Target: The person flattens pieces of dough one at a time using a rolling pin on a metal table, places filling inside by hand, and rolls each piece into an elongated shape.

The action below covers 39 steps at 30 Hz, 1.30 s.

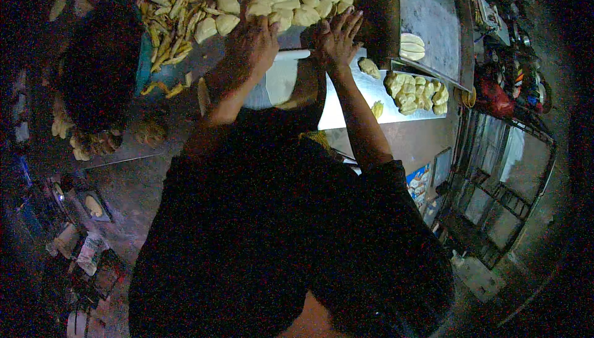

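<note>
- In the head view, one pale, smooth, rod-shaped bar [293, 55] lies between the wearer's two hands, over the table [411, 134]; it looks stiff and fairly light, best steadied with a palm near each end.
- The left hand [263, 42] is at the bar's left end, palm down; I can't tell whether it grips anything.
- The right hand [339, 38], off the bar's right end, is open with fingers spread.
- Beyond the bar sit cream-coloured, rounded, dough-like lumps [284, 5], over twenty; they look soft, light and easily dented, so I'd cup their sides.
- On the bar's near side is one thin, whitish, flat sheet [281, 81], probably floppy; lift by its edges.
- Right of the bar, one bright white, flat board [343, 104] carries roughly a dozen clustered cream lumps [417, 92], plus one loose lump [369, 68].
- Farther right is one grey, rectangular metal tray [436, 19].
- Left of the bar, yellow-brown, finger-shaped pieces [170, 13] lie too tangled to count.
</note>
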Each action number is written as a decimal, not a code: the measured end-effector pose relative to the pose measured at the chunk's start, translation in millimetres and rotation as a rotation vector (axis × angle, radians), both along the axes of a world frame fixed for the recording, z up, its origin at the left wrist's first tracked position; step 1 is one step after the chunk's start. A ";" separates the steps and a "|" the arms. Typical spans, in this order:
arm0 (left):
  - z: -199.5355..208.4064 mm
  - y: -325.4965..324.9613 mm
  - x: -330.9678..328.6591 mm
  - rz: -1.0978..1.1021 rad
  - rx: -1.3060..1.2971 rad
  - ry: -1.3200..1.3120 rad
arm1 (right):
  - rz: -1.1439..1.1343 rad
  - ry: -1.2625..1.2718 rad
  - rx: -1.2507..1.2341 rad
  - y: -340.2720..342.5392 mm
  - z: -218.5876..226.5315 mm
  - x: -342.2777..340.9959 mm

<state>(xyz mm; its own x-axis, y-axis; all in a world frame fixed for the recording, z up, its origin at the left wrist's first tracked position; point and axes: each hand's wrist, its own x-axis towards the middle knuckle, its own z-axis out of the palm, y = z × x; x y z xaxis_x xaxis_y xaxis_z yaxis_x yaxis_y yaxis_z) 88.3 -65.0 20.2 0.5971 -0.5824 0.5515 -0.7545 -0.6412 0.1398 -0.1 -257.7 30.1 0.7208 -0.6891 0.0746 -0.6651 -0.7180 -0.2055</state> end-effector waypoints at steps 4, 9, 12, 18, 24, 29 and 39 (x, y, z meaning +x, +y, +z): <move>-33.0 5.2 -18.7 -0.086 -0.013 -0.048 | -0.023 -0.155 0.101 -4.4 10.3 19.7; -22.0 32.4 -80.6 0.098 -0.044 -0.087 | 0.326 -0.165 0.185 22.1 23.1 -38.4; 1.9 39.5 -94.7 0.210 0.084 0.345 | 0.324 0.030 -0.079 38.9 23.4 -45.8; 20.6 36.4 -113.9 0.485 -0.023 0.213 | 0.448 -0.228 -0.095 45.6 11.0 -49.1; 17.2 53.4 -167.2 0.408 0.064 0.110 | 0.437 0.012 -0.056 57.0 20.5 -112.1; 17.0 45.6 -155.8 0.425 0.043 0.156 | 0.504 -0.241 -0.050 49.6 13.9 -97.4; -18.6 85.5 -196.1 0.230 0.394 0.218 | 0.661 -0.333 0.164 52.9 5.0 -145.3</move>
